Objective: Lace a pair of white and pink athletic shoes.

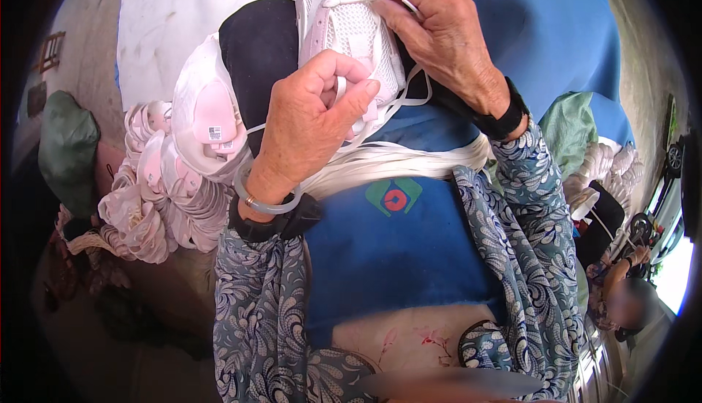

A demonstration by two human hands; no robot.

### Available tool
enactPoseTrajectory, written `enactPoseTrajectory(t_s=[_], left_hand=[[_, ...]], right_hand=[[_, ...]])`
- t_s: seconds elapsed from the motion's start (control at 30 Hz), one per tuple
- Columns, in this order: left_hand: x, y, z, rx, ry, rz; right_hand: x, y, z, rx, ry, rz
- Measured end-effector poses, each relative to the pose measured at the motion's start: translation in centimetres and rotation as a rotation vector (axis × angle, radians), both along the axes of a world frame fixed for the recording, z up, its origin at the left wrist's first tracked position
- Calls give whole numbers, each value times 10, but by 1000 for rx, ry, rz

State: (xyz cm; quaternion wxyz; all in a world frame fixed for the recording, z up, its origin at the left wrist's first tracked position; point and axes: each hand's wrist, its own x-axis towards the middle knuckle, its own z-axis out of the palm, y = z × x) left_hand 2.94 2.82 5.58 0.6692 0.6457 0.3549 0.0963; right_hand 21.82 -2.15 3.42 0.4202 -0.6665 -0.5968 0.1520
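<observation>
A white mesh shoe upper with pale pink trim (352,27) lies on my lap, its upper end cut off by the picture's edge. White shoelace (418,100) runs through it, with a loose loop hanging at its right side. My right hand (442,41) pinches the lace where it crosses near the top, and a short white tip pokes out between the fingers. My left hand (314,111) is closed around another length of the lace at the upper's lower part. Across my lap rests a thick bundle of white laces (439,156).
To my left sit a white bag with pink shoe parts (216,111) and stacked pink uppers (164,198). A green sack (69,140) stands farther left. Blue cloth (545,30) spreads at right, near more pale uppers (621,165). Another person (621,297) is at the right edge.
</observation>
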Motion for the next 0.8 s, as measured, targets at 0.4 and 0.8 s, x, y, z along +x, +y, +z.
enactPoseTrajectory(t_s=[0.4, 0.8], left_hand=[[-4, -1, -2, -46, 46, 24], [-4, -1, -3, 100, 43, -16]], right_hand=[[22, 9, 40, -426, 230, 175], [6, 2, 43, -541, 1106, -59]])
